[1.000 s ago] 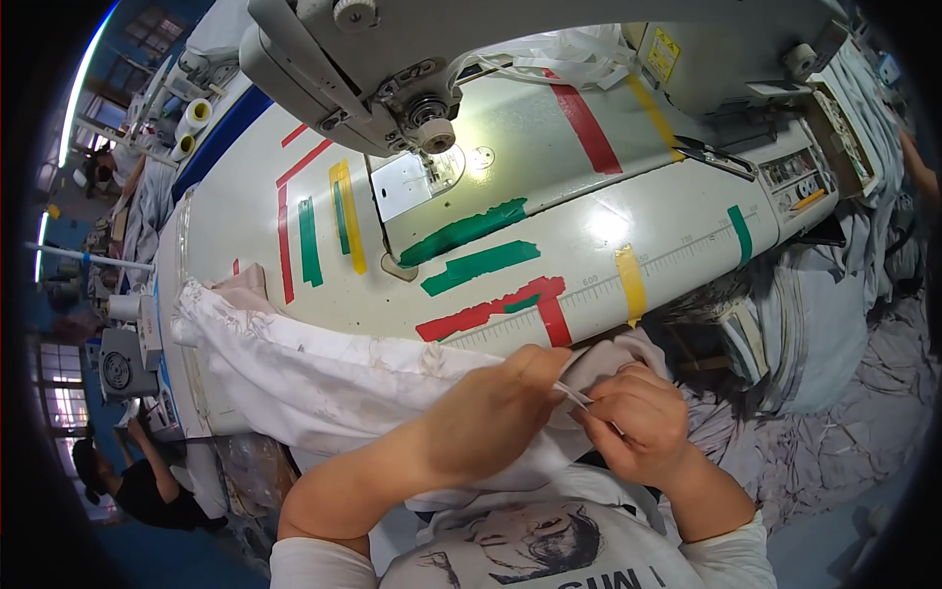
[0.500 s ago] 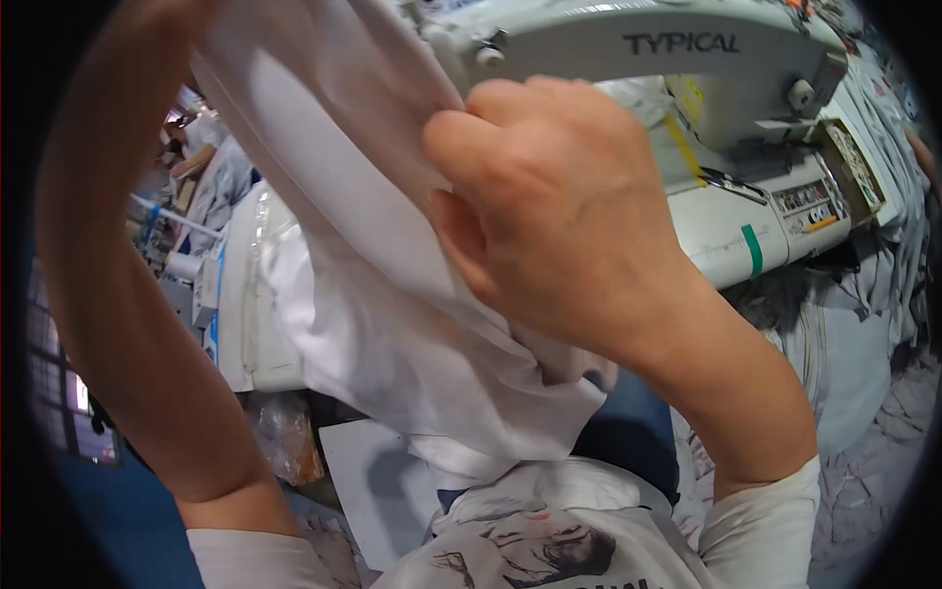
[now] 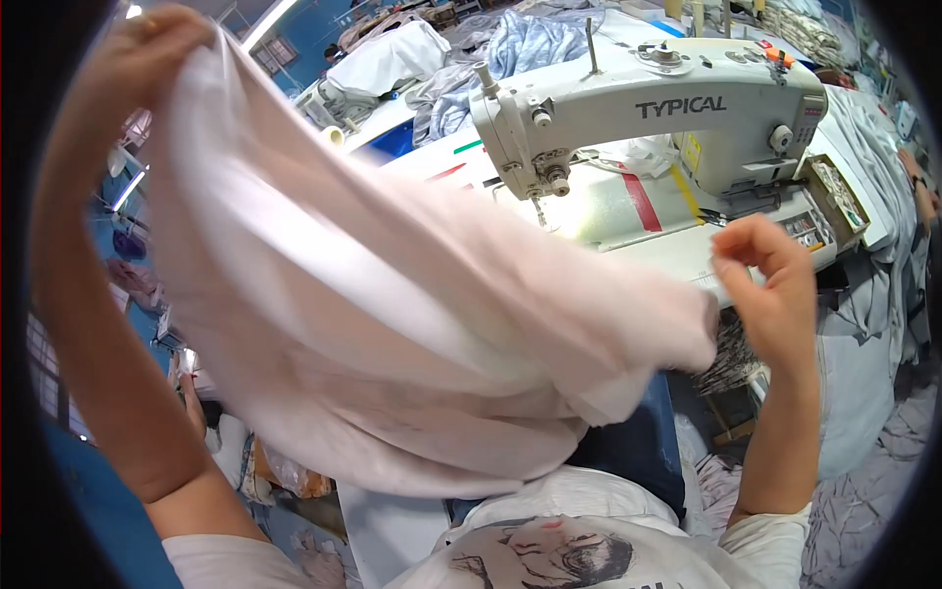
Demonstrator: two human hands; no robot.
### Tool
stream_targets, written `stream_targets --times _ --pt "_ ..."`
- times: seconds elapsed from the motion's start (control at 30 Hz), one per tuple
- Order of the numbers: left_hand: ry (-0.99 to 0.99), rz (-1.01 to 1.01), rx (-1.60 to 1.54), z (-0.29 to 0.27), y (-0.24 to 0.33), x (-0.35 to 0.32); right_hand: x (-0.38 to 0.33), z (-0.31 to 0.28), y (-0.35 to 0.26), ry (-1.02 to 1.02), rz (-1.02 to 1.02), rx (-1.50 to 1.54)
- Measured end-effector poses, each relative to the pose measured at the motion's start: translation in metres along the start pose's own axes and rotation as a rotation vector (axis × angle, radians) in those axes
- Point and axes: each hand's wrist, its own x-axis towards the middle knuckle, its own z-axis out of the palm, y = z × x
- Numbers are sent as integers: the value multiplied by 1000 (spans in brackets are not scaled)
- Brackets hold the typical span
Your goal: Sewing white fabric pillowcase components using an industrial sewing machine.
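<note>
A large piece of pale pink-white fabric (image 3: 392, 324) hangs in the air across the middle, blurred by motion. High at the far left, my left hand (image 3: 162, 49) is closed on its upper edge. The fabric's other end swings near my right hand (image 3: 780, 290), with a gap between them. That hand holds nothing; its fingers are curled and the thumb stands a little off the forefinger. Behind the fabric is a white sewing machine (image 3: 608, 113) with its lamp lit over the needle area. Part of the machine bed is hidden by the fabric.
Small scissors or snips (image 3: 714, 217) lie on the machine table by a tray of small parts (image 3: 807, 234). A narrow box (image 3: 839, 191) stands right of it. Grey cloth (image 3: 854, 304) hangs off the right side. Piled fabric (image 3: 540, 44) covers the table behind. Another person's arm (image 3: 915, 177) shows far right.
My right hand has let go of the fabric and moved right. My left hand shows high at the left, and the fabric has spread out sideways. The view has tilted up, showing more of the machine.
</note>
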Motion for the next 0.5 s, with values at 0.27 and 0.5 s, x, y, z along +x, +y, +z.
stream_targets --times 0.27,0.5 --pt "-467 244 -262 135 17 -44 -49 68 0 60 -278 4" --pt "-448 247 -265 131 42 -38 -42 152 6 221 -553 -108"
